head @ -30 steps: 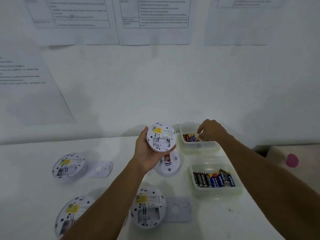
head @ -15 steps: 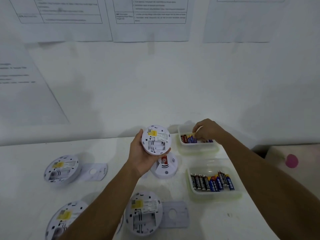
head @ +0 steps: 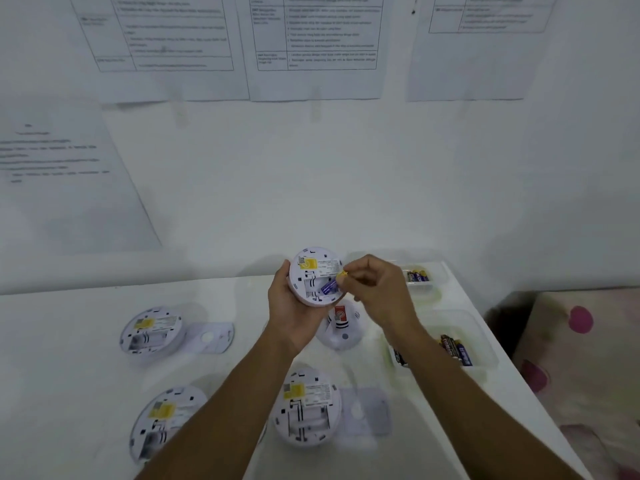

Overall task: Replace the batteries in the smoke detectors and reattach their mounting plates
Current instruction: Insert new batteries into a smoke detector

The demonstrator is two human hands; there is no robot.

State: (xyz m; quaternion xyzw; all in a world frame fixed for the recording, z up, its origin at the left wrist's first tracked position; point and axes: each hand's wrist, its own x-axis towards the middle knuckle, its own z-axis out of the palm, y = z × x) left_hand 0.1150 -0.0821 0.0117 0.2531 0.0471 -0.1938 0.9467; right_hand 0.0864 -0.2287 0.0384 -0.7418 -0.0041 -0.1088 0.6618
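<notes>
A smoke detector (head: 300, 284) of smooth, matt white plastic, a yellow paper sticker (head: 308, 264) on its back. Touching it, a battery (head: 329, 286) in glossy blue wrap. Right of the detector, a translucent plastic tub (head: 479, 327) (slightly cloudy). Below the detector, a smooth white surface (head: 69, 375) with faint sheen.

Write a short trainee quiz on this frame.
1. True or false: the left hand holds a detector.
2. The right hand pinches: A a battery, B a mounting plate, C a tray?
3. How many detectors lie on the table?
Key: 1 true; 2 A; 3 four.
</notes>
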